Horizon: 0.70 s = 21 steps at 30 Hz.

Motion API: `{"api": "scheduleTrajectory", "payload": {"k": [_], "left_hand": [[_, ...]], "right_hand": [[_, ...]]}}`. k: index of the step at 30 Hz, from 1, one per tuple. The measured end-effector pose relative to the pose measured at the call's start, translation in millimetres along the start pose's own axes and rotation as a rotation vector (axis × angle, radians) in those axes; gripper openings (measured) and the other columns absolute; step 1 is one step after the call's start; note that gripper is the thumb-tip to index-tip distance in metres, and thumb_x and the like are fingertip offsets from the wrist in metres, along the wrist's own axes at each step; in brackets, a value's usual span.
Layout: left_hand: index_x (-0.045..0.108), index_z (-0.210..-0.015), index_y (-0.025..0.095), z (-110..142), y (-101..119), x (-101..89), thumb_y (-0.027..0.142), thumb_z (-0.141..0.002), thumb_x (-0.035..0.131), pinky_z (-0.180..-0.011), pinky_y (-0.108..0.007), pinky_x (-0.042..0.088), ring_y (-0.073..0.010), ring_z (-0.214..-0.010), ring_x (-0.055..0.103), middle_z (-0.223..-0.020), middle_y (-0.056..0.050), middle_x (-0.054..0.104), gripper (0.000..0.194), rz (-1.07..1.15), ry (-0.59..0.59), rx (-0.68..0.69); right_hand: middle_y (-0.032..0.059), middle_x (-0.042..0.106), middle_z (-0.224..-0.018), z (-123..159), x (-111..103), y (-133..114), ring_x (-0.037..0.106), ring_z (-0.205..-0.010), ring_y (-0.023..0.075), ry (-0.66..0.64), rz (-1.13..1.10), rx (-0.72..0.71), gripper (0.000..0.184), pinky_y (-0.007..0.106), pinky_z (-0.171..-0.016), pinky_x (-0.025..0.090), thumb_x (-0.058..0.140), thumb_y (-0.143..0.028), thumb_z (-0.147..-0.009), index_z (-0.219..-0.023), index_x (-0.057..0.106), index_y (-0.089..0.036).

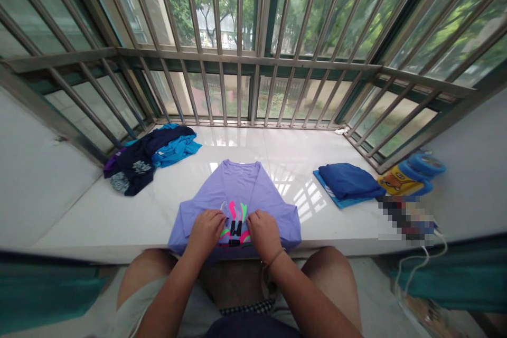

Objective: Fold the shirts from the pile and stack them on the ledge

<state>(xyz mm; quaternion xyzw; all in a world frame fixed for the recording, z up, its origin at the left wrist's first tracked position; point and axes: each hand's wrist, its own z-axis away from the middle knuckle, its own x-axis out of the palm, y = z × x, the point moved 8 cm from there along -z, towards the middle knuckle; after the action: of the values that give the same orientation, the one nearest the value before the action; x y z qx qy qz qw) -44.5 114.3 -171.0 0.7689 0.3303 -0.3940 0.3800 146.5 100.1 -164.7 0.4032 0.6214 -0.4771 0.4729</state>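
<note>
A light purple long-sleeved shirt (pixel 243 182) lies spread on the white ledge, its neckline toward the window. Pink, green and black printing marks its front, and its lower part hangs at the ledge's near edge. My left hand (pixel 208 226) rests on the shirt left of the print, with fingers curled and closed on the fabric. On the other side of the print, my right hand (pixel 262 228) pinches the cloth in the same way. The fingertips of both hands are partly hidden, and a band circles my right wrist.
A loose heap of dark and bright blue clothes (pixel 152 156) lies at the left. To the right sits a folded blue stack (pixel 348 182), with a blue and yellow container (pixel 412 174) beyond it. White cables (pixel 423 260) hang near a blurred patch. Metal window bars (pixel 253 58) line the back.
</note>
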Motion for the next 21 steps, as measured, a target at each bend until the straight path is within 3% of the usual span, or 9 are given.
{"api": "scheduleTrajectory", "payload": {"k": [9, 13, 17, 21], "left_hand": [[0.078, -0.107, 0.024, 6, 6, 1.8, 0.029, -0.104, 0.059, -0.093, -0.045, 0.058, -0.0271, -0.106, 0.072, -0.115, -0.009, 0.079, 0.02, -0.004, -0.058, -0.014], [0.076, -0.113, 0.024, 0, 23, 3.8, 0.029, -0.104, 0.057, -0.096, -0.047, 0.059, -0.0284, -0.109, 0.072, -0.117, -0.01, 0.079, 0.021, 0.0, -0.052, 0.014], [0.075, -0.123, 0.025, -14, 61, 17.9, 0.028, -0.105, 0.054, -0.106, -0.05, 0.058, -0.0287, -0.118, 0.072, -0.129, -0.012, 0.078, 0.028, 0.07, -0.083, 0.128], [0.069, -0.14, 0.025, -21, 110, 43.6, 0.03, -0.105, 0.055, -0.122, -0.056, 0.048, -0.0303, -0.139, 0.063, -0.153, -0.012, 0.067, 0.038, 0.134, -0.179, 0.268]], "right_hand": [[0.0076, 0.072, -0.104, 3, 0, -10, 0.063, -0.099, 0.0245, -0.015, -0.041, -0.004, 0.019, 0.034, -0.082, 0.04, 0.059, -0.032, -0.11, -0.102, 0.073, -0.022], [0.0069, 0.071, -0.102, 9, -13, -5, 0.061, -0.099, 0.025, 0.043, -0.083, -0.011, 0.023, 0.036, -0.085, 0.04, 0.056, -0.036, -0.111, -0.102, 0.073, -0.024], [0.0083, 0.071, -0.103, 9, -37, 26, 0.061, -0.102, 0.0253, 0.132, -0.065, 0.049, 0.022, 0.036, -0.088, 0.04, 0.055, -0.031, -0.111, -0.104, 0.074, -0.023], [0.0106, 0.072, -0.11, 8, -52, 87, 0.061, -0.105, 0.027, 0.139, -0.019, 0.146, 0.022, 0.038, -0.091, 0.043, 0.054, -0.02, -0.107, -0.112, 0.075, -0.022]]}}
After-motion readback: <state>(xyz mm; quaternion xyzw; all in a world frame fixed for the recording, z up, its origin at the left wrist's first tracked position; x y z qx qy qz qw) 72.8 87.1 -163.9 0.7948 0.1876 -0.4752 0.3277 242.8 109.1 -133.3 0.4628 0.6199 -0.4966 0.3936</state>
